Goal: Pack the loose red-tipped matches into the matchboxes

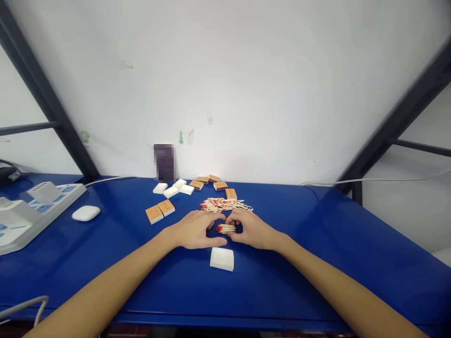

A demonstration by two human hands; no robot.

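While a small white tray [221, 259] lies nearest the person on the blue tabletop [264, 286], with neither hand on it, both hands work just beyond it, almost meeting. The right hand [252, 229] pinches a small bundle of matches [226, 228] between thumb and fingers, the red heads pointing toward the left hand [197, 230]. That left hand is spread in a loose arch, thumb and fingers parted around the head end without gripping; from where I stand I cannot tell whether its fingertips brush the other hand's. The heads look slightly uneven, so I would tap them level against a left fingertip, keeping the right pinch light enough for the sticks to slide yet close enough that none fans out. Working low over the table seems wise, since a stray stick would drop only a little way. Just past the fingers sprawls the loose match pile [221, 204], its sticks crossing at all angles; I would keep the knuckles off it. Off to the left, two orange matchboxes [160, 211] sit side by side, and farther back, near the wall [268, 94], are several white trays [171, 191] and more orange matchboxes [213, 178].
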